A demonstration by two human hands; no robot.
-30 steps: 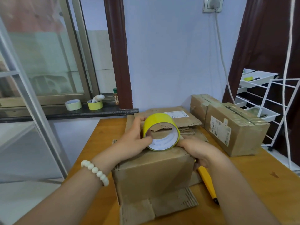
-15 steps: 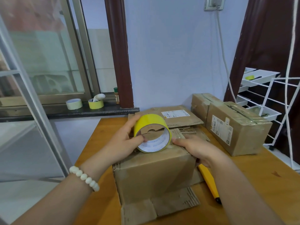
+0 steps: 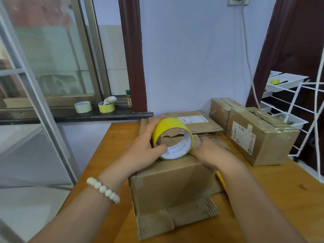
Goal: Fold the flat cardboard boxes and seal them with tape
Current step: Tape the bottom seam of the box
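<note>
the folded box [image 3: 173,186] stands on the wooden table [image 3: 112,155], top flaps down, with no tape across them that i can see. on the box top, toward its far edge, the left hand [image 3: 147,151] grips the roll of yellow tape [image 3: 172,137], thumb hooked inside the core and fingers wrapped over the outer face. the right hand [image 3: 208,153] lies on the box top against the roll's right rim. its fingertips are hidden behind the roll, so i cannot tell whether they pinch a loose tape end or only press the flap.

the likely snag is the start of the strip: pulled before the end is pressed down, it would lift and stick to itself. the worn flaps (ragged ones splay out at the box's near side) could spring up under a slack hand and gap the seam. the box looks light, so a hard tug might slide it.
</note>
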